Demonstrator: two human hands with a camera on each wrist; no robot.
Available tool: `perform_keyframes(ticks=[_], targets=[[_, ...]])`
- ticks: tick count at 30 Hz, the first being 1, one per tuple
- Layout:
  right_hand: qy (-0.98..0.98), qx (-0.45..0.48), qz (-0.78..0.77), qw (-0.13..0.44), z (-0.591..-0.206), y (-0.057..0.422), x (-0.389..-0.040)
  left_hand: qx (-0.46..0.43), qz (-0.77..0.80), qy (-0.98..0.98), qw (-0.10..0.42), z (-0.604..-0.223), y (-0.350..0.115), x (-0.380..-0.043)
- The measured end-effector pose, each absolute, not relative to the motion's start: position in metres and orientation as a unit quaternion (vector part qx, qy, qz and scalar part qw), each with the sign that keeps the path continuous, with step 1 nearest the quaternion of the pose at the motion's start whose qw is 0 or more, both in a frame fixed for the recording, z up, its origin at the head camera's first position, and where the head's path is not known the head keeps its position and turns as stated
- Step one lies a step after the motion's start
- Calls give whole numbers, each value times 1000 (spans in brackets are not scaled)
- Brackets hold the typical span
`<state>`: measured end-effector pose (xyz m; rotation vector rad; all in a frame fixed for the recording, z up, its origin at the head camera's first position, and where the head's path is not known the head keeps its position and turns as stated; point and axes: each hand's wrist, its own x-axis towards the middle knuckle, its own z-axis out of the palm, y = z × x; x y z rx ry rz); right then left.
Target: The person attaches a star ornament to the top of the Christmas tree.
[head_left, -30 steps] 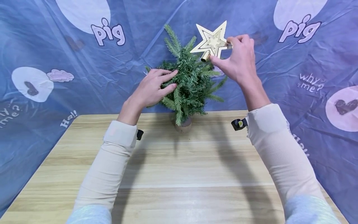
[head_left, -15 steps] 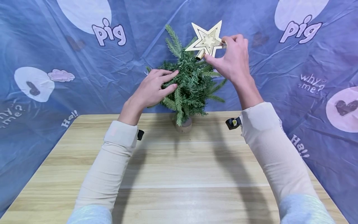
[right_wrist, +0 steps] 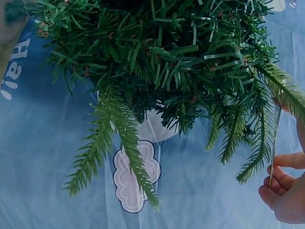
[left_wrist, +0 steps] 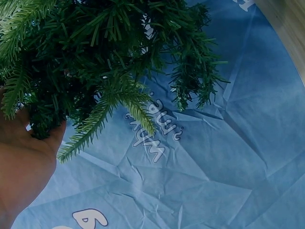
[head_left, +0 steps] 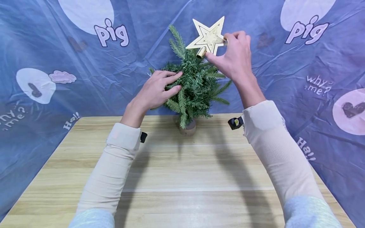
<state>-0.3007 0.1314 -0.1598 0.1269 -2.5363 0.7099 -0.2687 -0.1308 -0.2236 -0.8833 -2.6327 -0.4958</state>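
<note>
My right hand (head_left: 238, 58) pinches a gold star tree topper (head_left: 210, 37) by its right side, thumb low and fingers higher. The star faces the head camera, tilted, its short gold socket tube (head_left: 201, 52) pointing down-left just above the upper foliage. In the right wrist view the star (right_wrist: 275, 148) shows edge-on between thumb and fingers. A small artificial Christmas tree (head_left: 196, 84) stands upright at the back of the table. My left hand (head_left: 155, 87) rests against its left side, thumb and index finger extended over the greenery; the other fingertips are partly hidden in it.
The tree's round base (head_left: 188, 129) sits near the back edge of the wooden table (head_left: 182, 171). Behind and beside it hangs a creased blue printed cloth (head_left: 148, 25). Long lighter sprigs (head_left: 178, 39) stick out at the tree's top and sides.
The right hand has carried the star leftward over the tree, and in the last half second slightly upward. The left hand and the tree have stayed nearly still.
</note>
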Motion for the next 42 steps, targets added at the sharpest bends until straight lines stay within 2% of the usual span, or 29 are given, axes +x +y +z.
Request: perform_keyframes(ticks=[11,23,42], targets=[[-937,53,244,244,-158,121,-305,-305,-171,-923,162,-227,-130,-267],[-929,58,240,274,-156,115,-311,-306,-169,-923,164,-226,-129,-265],[-932,52,236,270,-148,107,-313,-301,-169,-925,161,-226,-127,-264]])
